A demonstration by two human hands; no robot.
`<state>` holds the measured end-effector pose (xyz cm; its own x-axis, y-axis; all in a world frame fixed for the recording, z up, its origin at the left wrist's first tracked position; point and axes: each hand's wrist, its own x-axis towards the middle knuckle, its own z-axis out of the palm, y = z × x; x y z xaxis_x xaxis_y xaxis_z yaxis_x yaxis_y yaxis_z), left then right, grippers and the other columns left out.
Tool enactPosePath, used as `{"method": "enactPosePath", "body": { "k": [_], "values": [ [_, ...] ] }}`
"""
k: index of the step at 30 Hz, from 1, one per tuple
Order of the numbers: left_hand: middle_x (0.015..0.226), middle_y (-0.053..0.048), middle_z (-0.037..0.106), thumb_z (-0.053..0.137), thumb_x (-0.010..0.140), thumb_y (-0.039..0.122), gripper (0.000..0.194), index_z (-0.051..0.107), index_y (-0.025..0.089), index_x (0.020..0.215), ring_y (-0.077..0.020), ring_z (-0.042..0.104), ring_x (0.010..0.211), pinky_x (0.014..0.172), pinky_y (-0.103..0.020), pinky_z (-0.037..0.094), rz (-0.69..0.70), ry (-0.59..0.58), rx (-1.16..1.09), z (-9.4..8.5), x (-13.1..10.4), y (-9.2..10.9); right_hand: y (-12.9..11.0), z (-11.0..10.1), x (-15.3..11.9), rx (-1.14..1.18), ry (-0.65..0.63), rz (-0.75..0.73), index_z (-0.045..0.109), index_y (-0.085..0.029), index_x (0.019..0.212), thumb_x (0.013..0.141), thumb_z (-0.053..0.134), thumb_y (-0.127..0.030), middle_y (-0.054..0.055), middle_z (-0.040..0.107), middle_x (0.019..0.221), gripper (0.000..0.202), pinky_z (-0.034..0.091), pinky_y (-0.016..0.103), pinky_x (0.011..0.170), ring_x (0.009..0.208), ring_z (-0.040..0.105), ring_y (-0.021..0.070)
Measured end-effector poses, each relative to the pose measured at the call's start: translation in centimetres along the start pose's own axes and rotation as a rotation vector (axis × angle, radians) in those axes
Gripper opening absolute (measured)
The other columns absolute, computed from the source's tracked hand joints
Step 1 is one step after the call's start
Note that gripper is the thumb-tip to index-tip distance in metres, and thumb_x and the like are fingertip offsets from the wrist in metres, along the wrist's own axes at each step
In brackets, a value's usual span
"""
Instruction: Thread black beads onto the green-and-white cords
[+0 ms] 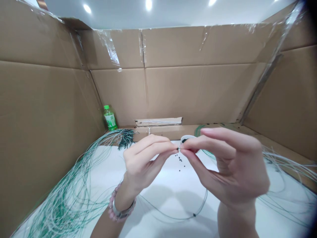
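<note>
My left hand (146, 162) is closed in a pinch on a tiny black piece (177, 149) that shows at its fingertips. Facing it almost tip to tip, my right hand (232, 165) pinches with thumb and forefinger what looks like the end of a thin wire; the other fingers are loosely bent. Below both hands a thin green-and-white wire (170, 218) curves across the white table, with a small black part (194, 215) on it. Several loose black pieces (180, 159) lie under the fingertips. Behind my right fingers stands a white cup (186, 137) with black contents, partly hidden.
A big tangle of green and white wires (66, 198) covers the left side, its dark ends (126, 138) bunched at the back. More wires (289, 165) lie at right. A green bottle (110, 118) stands in the back left corner. Cardboard walls (188, 89) enclose the table.
</note>
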<state>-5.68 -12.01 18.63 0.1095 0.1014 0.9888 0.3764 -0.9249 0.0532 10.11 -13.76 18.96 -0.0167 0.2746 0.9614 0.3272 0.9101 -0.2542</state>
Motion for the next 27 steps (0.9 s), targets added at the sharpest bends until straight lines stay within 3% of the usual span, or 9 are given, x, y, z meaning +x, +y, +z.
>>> {"method": "enactPosePath", "body": {
  "k": [16,21,27],
  "values": [
    [0.075,-0.003,0.068,0.07,0.074,0.003,0.012,0.068,0.011,0.082,-0.0066,0.06,0.065,0.058,-0.017,0.048,0.045,0.009,0.004,-0.05,0.05,-0.02,0.22,-0.11,0.28,0.141,-0.038,0.004,0.048,-0.023,0.126,0.073,0.065,0.006,-0.003,0.066,0.082,0.063,0.059,0.025,0.061,0.068,0.067,0.0119],
    [0.076,-0.003,0.069,0.07,0.074,0.001,0.013,0.068,0.011,0.083,-0.007,0.06,0.066,0.059,-0.017,0.049,0.04,-0.006,-0.006,-0.03,0.03,-0.07,0.28,-0.1,0.23,0.147,-0.049,0.031,0.047,-0.025,0.126,0.073,0.066,0.004,-0.004,0.065,0.078,0.063,0.059,0.027,0.061,0.069,0.067,0.0132],
    [0.075,-0.003,0.068,0.071,0.074,0.003,0.013,0.068,0.012,0.083,-0.0071,0.06,0.065,0.058,-0.017,0.05,0.034,0.0,0.019,-0.09,0.07,-0.15,0.21,-0.21,0.2,0.056,-0.019,-0.032,0.046,-0.027,0.129,0.075,0.066,0.004,-0.001,0.069,0.089,0.065,0.061,0.028,0.066,0.066,0.068,0.013]
  ]
}}
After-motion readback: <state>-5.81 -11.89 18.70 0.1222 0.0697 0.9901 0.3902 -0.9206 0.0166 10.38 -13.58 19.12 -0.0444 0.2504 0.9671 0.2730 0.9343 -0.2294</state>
